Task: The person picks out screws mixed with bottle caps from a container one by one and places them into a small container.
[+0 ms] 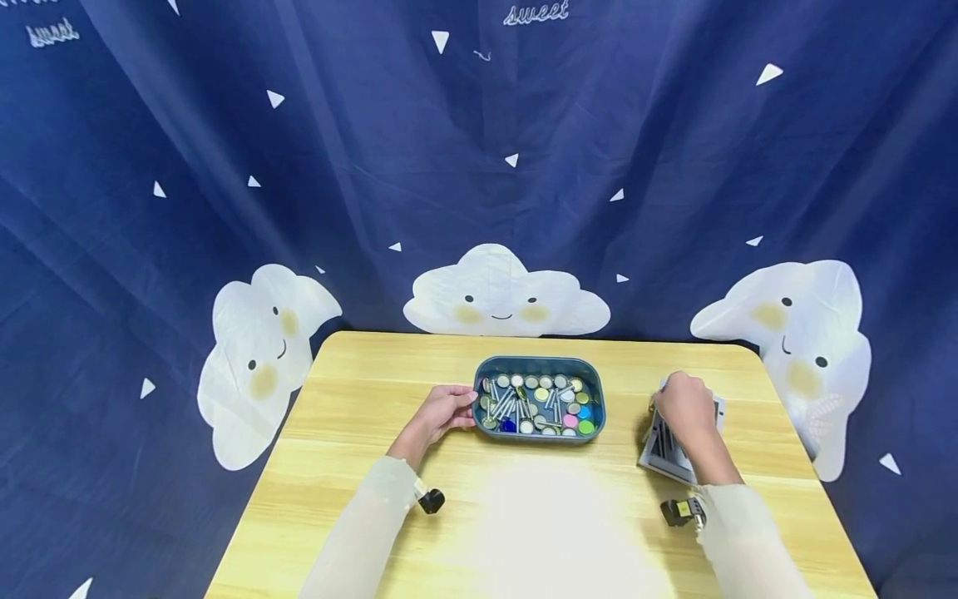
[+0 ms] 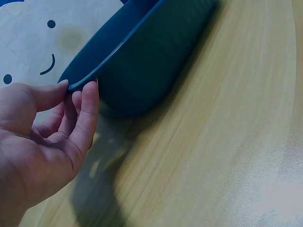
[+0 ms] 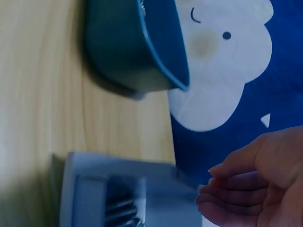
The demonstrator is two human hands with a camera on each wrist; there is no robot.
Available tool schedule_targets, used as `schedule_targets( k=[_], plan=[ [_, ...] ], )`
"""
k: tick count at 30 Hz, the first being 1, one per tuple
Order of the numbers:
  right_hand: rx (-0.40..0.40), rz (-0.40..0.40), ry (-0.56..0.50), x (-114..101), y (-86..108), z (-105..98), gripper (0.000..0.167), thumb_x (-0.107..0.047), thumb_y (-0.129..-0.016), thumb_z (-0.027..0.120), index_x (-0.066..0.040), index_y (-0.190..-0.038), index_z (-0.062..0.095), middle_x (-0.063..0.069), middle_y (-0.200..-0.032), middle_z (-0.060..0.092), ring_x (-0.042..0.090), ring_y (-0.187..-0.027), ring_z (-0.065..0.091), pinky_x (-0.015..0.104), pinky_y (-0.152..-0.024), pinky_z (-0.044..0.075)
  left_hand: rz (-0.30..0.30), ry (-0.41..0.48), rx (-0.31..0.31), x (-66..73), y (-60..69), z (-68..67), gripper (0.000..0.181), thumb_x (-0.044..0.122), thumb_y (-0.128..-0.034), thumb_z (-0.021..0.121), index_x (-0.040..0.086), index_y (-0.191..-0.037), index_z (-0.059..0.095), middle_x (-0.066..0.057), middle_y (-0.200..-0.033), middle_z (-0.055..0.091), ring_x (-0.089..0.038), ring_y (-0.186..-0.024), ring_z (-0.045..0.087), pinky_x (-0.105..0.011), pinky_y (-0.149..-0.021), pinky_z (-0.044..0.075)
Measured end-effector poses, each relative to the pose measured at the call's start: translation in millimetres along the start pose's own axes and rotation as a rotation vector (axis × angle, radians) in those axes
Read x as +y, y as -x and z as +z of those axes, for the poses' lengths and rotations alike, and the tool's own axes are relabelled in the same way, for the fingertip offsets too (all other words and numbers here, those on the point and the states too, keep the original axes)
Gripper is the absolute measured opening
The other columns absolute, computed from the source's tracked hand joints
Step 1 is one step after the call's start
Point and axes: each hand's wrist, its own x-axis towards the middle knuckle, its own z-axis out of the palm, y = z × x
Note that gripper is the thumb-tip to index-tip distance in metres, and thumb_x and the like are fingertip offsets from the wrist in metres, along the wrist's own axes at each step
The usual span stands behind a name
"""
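Observation:
A dark blue-green bin (image 1: pixel 591 374) holds bolts and round caps in several colours. My left hand (image 1: pixel 451 409) pinches its left rim between thumb and fingers; the left wrist view shows this grip on the rim (image 2: pixel 97 71) closely. Over a grey box (image 1: pixel 666 467) at the right is my right hand (image 1: pixel 687 403). Its fingers (image 3: pixel 236 196) are bent toward the thumb beside the box's edge, and no item shows between them. Whether they touch that edge is unclear. Dark bolt-like pieces (image 3: pixel 122 210) lie inside the grey box, partly hidden by the hand in the head view.
Both containers stand on a light wooden table (image 1: pixel 359 366), with a gap between them. Behind the table's far edge hangs a dark blue curtain (image 1: pixel 389 166) with white clouds. A small black device (image 1: pixel 430 500) sits at each wrist.

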Motion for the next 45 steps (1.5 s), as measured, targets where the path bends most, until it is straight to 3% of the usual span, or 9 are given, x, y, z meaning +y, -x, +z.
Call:
schedule_targets(
  k=[3, 6, 9, 12, 23, 29, 35, 41, 45],
  plan=[
    [-0.004, 0.004, -0.028, -10.7, -2.3, -0.9, 0.042, 0.000, -0.081, 0.046, -0.021, -0.048, 0.032, -0.008, -0.047, 0.021, 0.016, -0.048, 0.026, 0.029, -0.042, 0.028, -0.007, -0.002, 0.003, -0.6, 0.0, 0.1, 0.039, 0.008, -0.1024, 0.063, -0.011, -0.136, 0.056, -0.013, -0.098, 0.068, -0.014, -0.071, 0.066, -0.027, -0.069, 0.067],
    [0.011, 0.000, -0.071, -22.8, -6.7, 0.7, 0.039, -0.003, -0.084, 0.051, -0.015, -0.047, 0.049, -0.004, -0.045, 0.040, 0.016, -0.047, 0.036, 0.029, -0.043, 0.034, -0.008, -0.006, 0.003, -1.0, -0.8, 0.0, 0.038, 0.008, -0.1023, 0.063, -0.011, -0.135, 0.057, -0.013, -0.098, 0.068, -0.013, -0.071, 0.067, -0.026, -0.069, 0.067],
    [0.028, -0.013, -0.130, -36.9, -12.1, 5.0, 0.027, -0.008, -0.086, 0.058, -0.006, -0.063, 0.070, 0.004, -0.058, 0.065, 0.019, -0.054, 0.054, 0.033, -0.049, 0.046, -0.007, -0.003, -0.001, -1.0, -1.3, -0.3, 0.038, 0.007, -0.1026, 0.062, -0.011, -0.135, 0.057, -0.013, -0.098, 0.068, -0.013, -0.071, 0.067, -0.025, -0.067, 0.067],
    [0.020, -0.020, -0.199, -51.9, -16.8, 12.7, 0.021, -0.012, -0.088, 0.062, -0.003, -0.080, 0.079, 0.009, -0.071, 0.075, 0.023, -0.061, 0.065, 0.036, -0.055, 0.053, -0.008, 0.003, -0.006, -1.1, -1.7, -0.6, 0.038, 0.007, -0.1031, 0.061, -0.011, -0.136, 0.056, -0.014, -0.099, 0.067, -0.013, -0.072, 0.067, -0.024, -0.066, 0.066],
    [-0.101, 0.008, -0.223, -92.2, -31.6, 64.1, 0.036, -0.016, -0.091, 0.063, -0.009, -0.056, 0.066, 0.000, -0.049, 0.059, 0.018, -0.051, 0.058, 0.037, -0.063, 0.055, -0.004, 0.004, 0.002, -0.1, -1.5, 0.6, 0.039, 0.008, -0.1022, 0.063, -0.010, -0.136, 0.057, -0.013, -0.097, 0.066, -0.013, -0.071, 0.065, -0.023, -0.065, 0.066],
    [-0.197, 0.065, -0.183, -101.9, -38.8, 77.3, 0.040, -0.019, -0.094, 0.065, -0.006, -0.056, 0.069, 0.006, -0.051, 0.067, 0.021, -0.051, 0.069, 0.043, -0.067, 0.065, -0.007, 0.011, 0.005, 0.8, 1.1, 0.6, 0.039, 0.008, -0.1022, 0.063, -0.009, -0.136, 0.057, -0.015, -0.099, 0.068, -0.014, -0.071, 0.066, -0.024, -0.065, 0.066],
    [-0.239, 0.130, -0.126, -106.5, -48.1, 84.1, 0.039, -0.016, -0.092, 0.065, -0.009, -0.054, 0.061, 0.004, -0.048, 0.060, 0.023, -0.053, 0.069, 0.043, -0.070, 0.065, -0.007, 0.013, 0.009, 1.3, 0.7, -0.6, 0.040, 0.008, -0.1016, 0.064, -0.009, -0.136, 0.057, -0.016, -0.101, 0.067, -0.014, -0.071, 0.065, -0.024, -0.066, 0.066],
    [-0.314, 0.169, -0.132, -111.2, -54.9, 90.7, 0.029, -0.009, -0.093, 0.058, 0.003, -0.072, 0.075, 0.010, -0.053, 0.067, 0.031, -0.063, 0.076, 0.033, -0.050, 0.061, -0.012, 0.018, 0.002, 0.7, -0.2, -1.1, 0.040, 0.008, -0.1014, 0.064, -0.010, -0.136, 0.057, -0.015, -0.099, 0.068, -0.014, -0.072, 0.065, -0.024, -0.065, 0.066],
    [-0.343, 0.178, -0.110, -112.3, -56.1, 95.2, 0.029, -0.008, -0.094, 0.059, 0.001, -0.072, 0.074, 0.012, -0.057, 0.070, 0.031, -0.063, 0.077, 0.029, -0.041, 0.055, -0.016, 0.023, 0.004, -0.1, -0.3, -1.1, 0.039, 0.008, -0.1011, 0.065, -0.009, -0.135, 0.058, -0.015, -0.099, 0.069, -0.014, -0.071, 0.066, -0.024, -0.065, 0.066]
  ],
)
